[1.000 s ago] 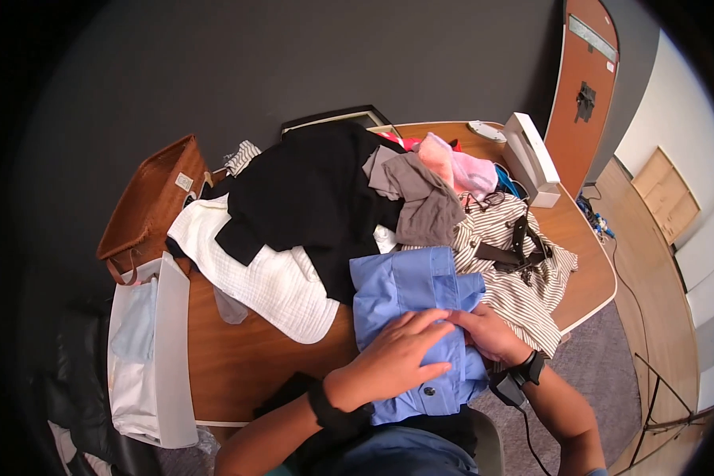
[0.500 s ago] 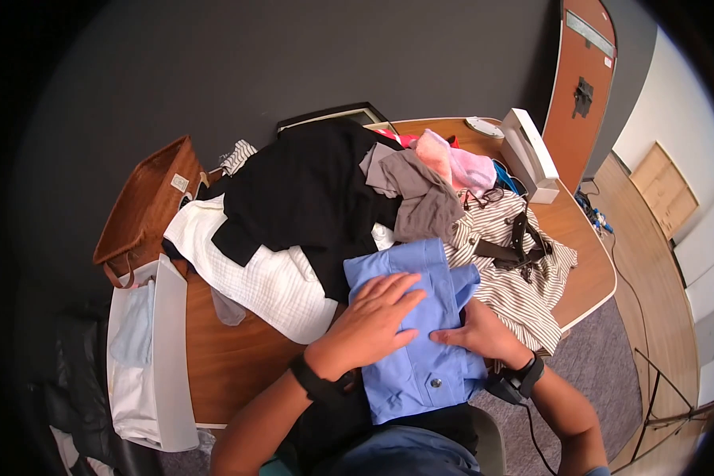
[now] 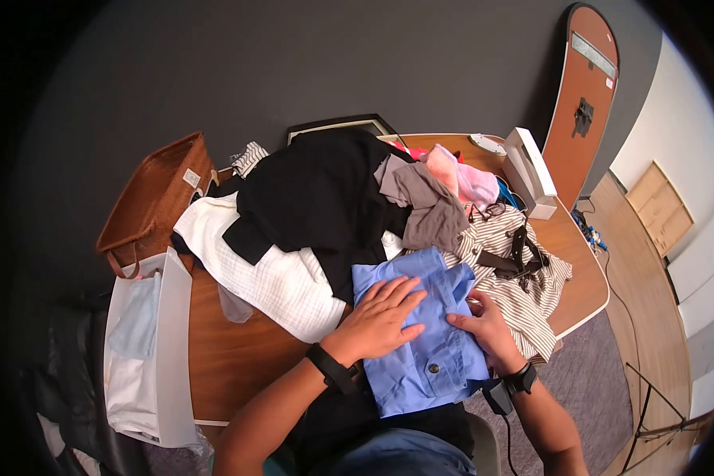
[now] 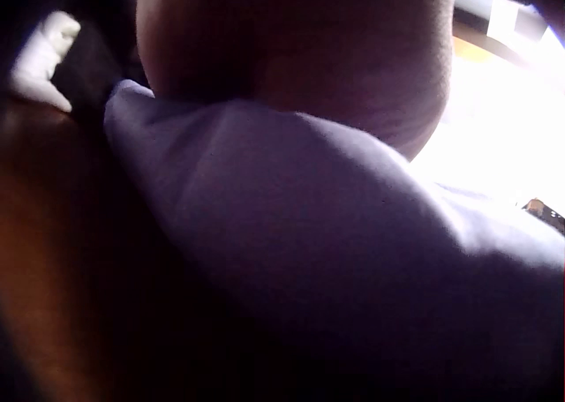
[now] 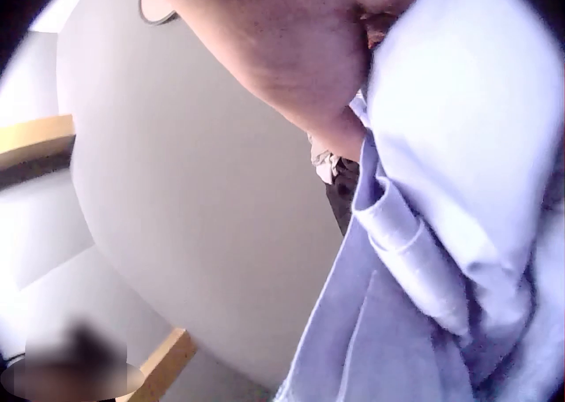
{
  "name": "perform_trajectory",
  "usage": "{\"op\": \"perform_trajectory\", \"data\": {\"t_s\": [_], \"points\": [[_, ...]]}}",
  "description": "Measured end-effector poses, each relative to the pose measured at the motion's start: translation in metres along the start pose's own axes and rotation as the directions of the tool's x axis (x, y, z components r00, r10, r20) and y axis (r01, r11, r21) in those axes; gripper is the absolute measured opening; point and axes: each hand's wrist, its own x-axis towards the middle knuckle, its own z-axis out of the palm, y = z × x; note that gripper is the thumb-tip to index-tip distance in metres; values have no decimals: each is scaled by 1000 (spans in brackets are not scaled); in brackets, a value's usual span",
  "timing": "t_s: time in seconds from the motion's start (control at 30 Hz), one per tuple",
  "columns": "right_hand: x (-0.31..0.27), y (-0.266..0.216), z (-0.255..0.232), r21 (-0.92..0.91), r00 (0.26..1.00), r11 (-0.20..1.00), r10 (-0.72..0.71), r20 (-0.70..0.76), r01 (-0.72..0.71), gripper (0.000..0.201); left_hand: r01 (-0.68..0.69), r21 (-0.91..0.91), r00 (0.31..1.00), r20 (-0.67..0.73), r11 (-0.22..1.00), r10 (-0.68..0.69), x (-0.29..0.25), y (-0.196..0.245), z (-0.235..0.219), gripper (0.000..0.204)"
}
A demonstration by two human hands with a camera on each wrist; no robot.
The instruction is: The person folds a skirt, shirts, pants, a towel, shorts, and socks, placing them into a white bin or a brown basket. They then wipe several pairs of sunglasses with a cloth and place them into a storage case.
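Observation:
A folded blue shirt [image 3: 408,382] with a buttoned pocket lies at the table's front edge, close to the person's lap. Spread flat across its left part is the left hand [image 3: 381,319], fingers straight and pointing up and right. The right hand [image 3: 490,329] pinches the shirt's right edge, thumb on top and the other fingers partly hidden behind the cloth. In the right wrist view, layered blue cloth [image 5: 424,270] hangs in folds beside that hand. Pale cloth [image 4: 291,190] lies right under the left hand in the dim left wrist view.
A black garment [image 3: 317,190] and a white textured cloth [image 3: 270,289] lie beyond the shirt. To the right are a striped garment [image 3: 523,305] and a dark belt [image 3: 523,254]. A white bin [image 3: 178,349] and a brown basket [image 3: 155,198] stand left.
The hands, close together over the shirt's middle a second ago, have moved apart. Left now lies flat on the left part; right has shifted to the right edge.

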Motion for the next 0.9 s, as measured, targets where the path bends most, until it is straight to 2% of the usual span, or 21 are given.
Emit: {"op": "perform_trajectory", "data": {"t_s": [0.03, 0.1, 0.13, 0.17, 0.23, 0.3, 0.33, 0.4, 0.43, 0.5, 0.53, 0.57, 0.6, 0.63, 0.67, 0.73, 0.77, 0.87, 0.9], "points": [[-2, 8, -2, 22, 999, 999, -34, -35, 35, 63, -1, 7, 1000, 8, 1000, 1, -1, 1, -1, 58], [2, 18, -12, 25, 999, 999, -32, 18, 31, 61, -2, 17, 1000, 8, 1000, 2, -1, 0, -3, 58], [-4, 7, -9, 14, 984, 995, 100, 149, -104, 59, -6, 14, 1000, 11, 1000, 6, -2, 1, -2, 58], [-8, 1, -6, -13, 934, 972, 228, 274, -233, 57, -11, 11, 1000, 16, 1000, 11, -3, 1, -1, 58], [-6, -1, -3, -41, 933, 980, 197, 301, -194, 54, -16, 14, 1000, 14, 1000, 16, -3, 0, -2, 58], [-3, -2, 0, -136, 928, 990, 79, 363, -31, 54, -18, 17, 1000, 6, 1000, 18, -4, 1, -5, 59], [-5, -5, 1, -139, 927, 990, 76, 368, -26, 54, 8, -40, 1000, -10, 999, -8, -5, 2, -11, 60], [-10, -16, 8, 104, 938, 987, 78, 338, -119, 55, 42, -92, 998, -34, 995, -45, -10, 3, -26, 61], [-13, -22, 10, 100, 934, 988, 79, 349, -121, 55, 88, -144, 981, -160, 986, -111, -16, 4, -37, 65], [-22, -34, 17, 277, 941, 942, 96, 326, -192, 54, 201, -258, 898, -338, 945, -283, -31, 4, -56, 75], [-29, -41, 23, 308, 954, 932, 104, 281, -193, 58, 303, -363, 855, -306, 881, -420, -39, 8, -68, 77], [-35, -46, 24, 307, 947, 931, 100, 305, -197, 58, 398, -459, 792, -265, 794, -550, -48, 10, -78, 79], [-41, -50, 22, 280, 945, 935, 129, 300, -217, 62, 377, -713, 761, -126, 592, -637, -56, 0, -73, 82], [-43, -52, 35, 304, 943, 929, 112, 313, -211, 65, 336, -905, 805, 131, 262, -578, -57, 9, -91, 80], [-46, -53, 47, 327, 941, 922, 95, 326, -206, 68, 260, -965, 866, 223, 21, -448, -68, 16, -102, 70], [-41, -40, 75, 414, 936, 898, -5, 352, -151, 71, 279, -925, 844, 364, -256, -393, -82, 19, -112, 70], [-35, -32, 84, 432, 931, 894, -53, 361, -117, 71, 256, -941, 860, 326, -222, -393, -85, 23, -122, 71], [-27, -26, 109, 397, 906, 913, -90, 415, -91, 64, 207, -962, 832, 269, -180, -485, -101, 24, -143, 66], [-25, -26, 117, 378, 893, 923, -105, 438, -77, 61, 168, -983, 825, 184, -80, -534, -110, 21, -145, 63]]}}
